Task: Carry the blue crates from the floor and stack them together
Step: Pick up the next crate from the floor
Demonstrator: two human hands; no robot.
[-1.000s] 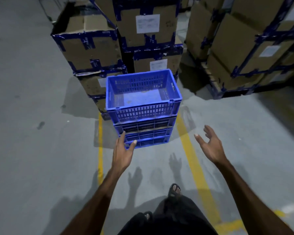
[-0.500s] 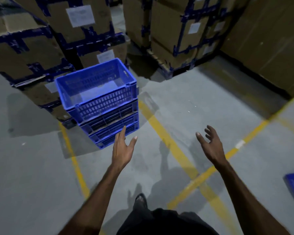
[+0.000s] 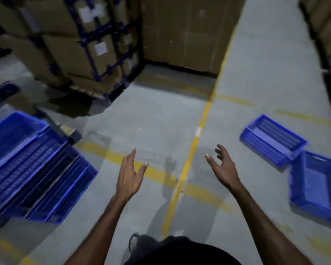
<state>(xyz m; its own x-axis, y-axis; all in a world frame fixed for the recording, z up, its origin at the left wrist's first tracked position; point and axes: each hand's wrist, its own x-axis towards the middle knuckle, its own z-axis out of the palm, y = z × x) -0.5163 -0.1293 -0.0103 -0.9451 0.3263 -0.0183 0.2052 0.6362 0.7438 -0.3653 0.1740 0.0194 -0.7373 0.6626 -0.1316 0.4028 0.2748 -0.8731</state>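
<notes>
I hold my left hand [image 3: 129, 176] and right hand [image 3: 223, 169] empty, fingers spread, between the crate stack [image 3: 33, 169] and two loose crates [image 3: 271, 139] on the floor [image 3: 161, 115].

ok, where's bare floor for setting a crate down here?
Bare floor runs between the crate stack at left and the two loose crates at right, ahead of both empty hands. The aisle right of the yellow line is also open. Crowded along the strapped boxes.
</notes>
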